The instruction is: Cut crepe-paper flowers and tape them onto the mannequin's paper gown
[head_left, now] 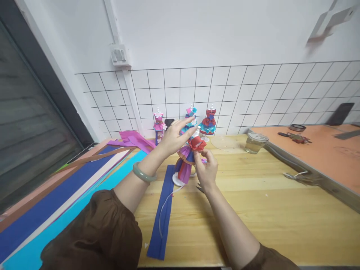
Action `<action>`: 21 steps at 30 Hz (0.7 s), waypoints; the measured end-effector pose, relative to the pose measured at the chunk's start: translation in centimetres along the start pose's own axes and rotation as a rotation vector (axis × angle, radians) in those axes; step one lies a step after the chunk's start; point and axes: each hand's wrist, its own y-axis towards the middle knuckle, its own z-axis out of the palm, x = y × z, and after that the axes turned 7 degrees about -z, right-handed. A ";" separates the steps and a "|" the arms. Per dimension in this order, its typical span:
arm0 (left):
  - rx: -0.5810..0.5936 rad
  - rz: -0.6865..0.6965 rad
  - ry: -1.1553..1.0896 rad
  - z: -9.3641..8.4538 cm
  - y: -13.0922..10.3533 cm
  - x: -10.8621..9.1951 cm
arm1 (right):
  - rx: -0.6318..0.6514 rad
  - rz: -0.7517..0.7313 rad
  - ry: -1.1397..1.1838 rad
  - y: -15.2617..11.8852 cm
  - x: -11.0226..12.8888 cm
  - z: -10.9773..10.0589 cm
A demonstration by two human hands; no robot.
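A small dress form (185, 168) in a red, purple and blue crepe paper dress stands on a round white base, slightly tilted. My right hand (207, 170) pinches the dress at its waist, just below the red paper bodice (197, 143). My left hand (177, 135) is stretched out beside the form's top, fingers extended; whether its fingertips touch the form is hard to tell. Below the base lies a blue paper strip (164, 213), with a thin white cord (161, 213) across it. Scissors (200, 187) are partly hidden behind my right wrist.
At the back stand more dressed forms: a pink one (158, 122), a red and blue one (209, 122), and one behind my left fingers. Crepe paper sheets (112, 180) cover the left side. A lidded cup (255, 142) sits back right, beside an orange board (317, 150) carrying keys (298, 138).
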 end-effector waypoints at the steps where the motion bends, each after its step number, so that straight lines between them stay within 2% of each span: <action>1: -0.053 -0.029 -0.019 -0.1 -0.6 0.6 | 0.005 0.000 0.005 0.0 0.0 0.1; 4: -0.270 -0.159 -0.042 0.0 -3.2 2.9 | 0.019 -0.001 0.020 0.1 0.3 0.3; 6: -0.353 -0.231 -0.021 0.5 -5.2 4.1 | 0.023 -0.007 0.021 0.1 0.4 0.5; 8: -0.355 -0.245 0.032 1.0 -6.7 4.7 | 0.024 -0.012 0.012 0.1 0.4 0.7; 11: -0.296 -0.134 0.083 1.7 -7.7 4.3 | 0.037 -0.005 0.013 0.0 0.4 0.9; 16: -0.253 -0.093 0.059 2.1 -6.9 3.6 | 0.071 -0.029 -0.018 0.0 0.3 1.3; 21: -0.200 -0.155 -0.060 1.9 -6.2 4.6 | 0.096 -0.062 -0.048 0.4 0.4 2.1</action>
